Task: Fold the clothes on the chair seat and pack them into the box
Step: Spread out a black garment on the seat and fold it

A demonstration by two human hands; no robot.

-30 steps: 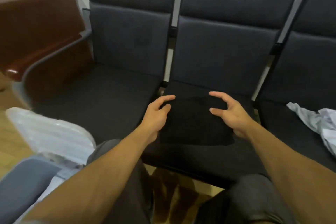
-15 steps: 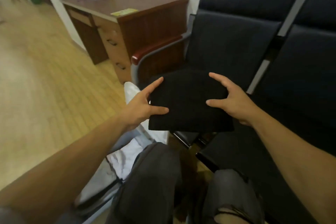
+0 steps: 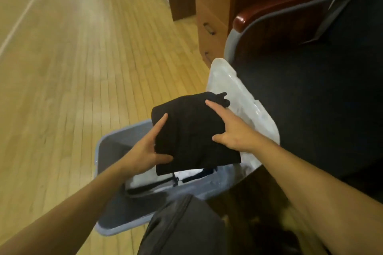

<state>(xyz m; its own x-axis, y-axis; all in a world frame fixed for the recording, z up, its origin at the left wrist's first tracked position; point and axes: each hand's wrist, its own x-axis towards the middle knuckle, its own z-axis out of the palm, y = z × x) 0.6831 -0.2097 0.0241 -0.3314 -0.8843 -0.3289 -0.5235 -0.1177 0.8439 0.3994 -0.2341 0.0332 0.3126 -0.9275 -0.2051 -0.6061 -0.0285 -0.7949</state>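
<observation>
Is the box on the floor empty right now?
No: under the folded black garment held over the grey box, a white and dark piece of clothing already lies inside.

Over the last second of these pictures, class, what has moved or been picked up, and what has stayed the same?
The folded black garment was lifted off the chair seat and carried left; it now hangs over the open grey box on the floor, above clothes already inside. Both hands took hold of it: left hand and right hand grip opposite edges. It stays folded, and the clear lid still leans beside the box.
</observation>
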